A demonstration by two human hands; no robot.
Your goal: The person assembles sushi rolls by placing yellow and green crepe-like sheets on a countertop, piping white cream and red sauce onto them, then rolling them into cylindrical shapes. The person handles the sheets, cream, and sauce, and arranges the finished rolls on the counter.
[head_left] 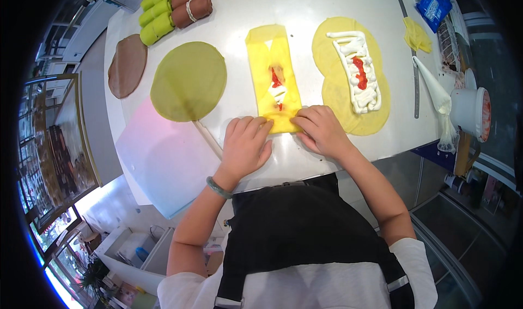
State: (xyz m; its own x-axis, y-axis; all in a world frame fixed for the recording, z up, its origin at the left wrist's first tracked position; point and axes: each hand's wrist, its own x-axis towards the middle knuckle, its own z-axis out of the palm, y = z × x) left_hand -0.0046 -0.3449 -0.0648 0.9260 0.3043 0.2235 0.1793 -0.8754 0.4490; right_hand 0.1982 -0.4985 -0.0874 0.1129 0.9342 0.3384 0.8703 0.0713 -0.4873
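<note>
In front of me a yellow crepe (260, 83) lies with its long sides folded in, forming a strip. White cream and red filling show through the gap along its middle. The near end is turned over into a short fold. My left hand (246, 145) pinches the left corner of that fold, a green bangle on its wrist. At the right corner, the fingers of my right hand (322, 130) press and grip the same fold. To the right, two overlapping yellow crepes (332, 91) lie flat, bearing piped white cream (371, 85) with a red streak of filling (359, 73).
Left of me lie a green crepe (188, 80), a brown crepe (128, 66) and a pastel sheet (158, 156). Green and brown rolls (192, 6) are stacked at the far left. On the right are a metal ruler (417, 91), a piping bag (436, 91) and a white tub (466, 110).
</note>
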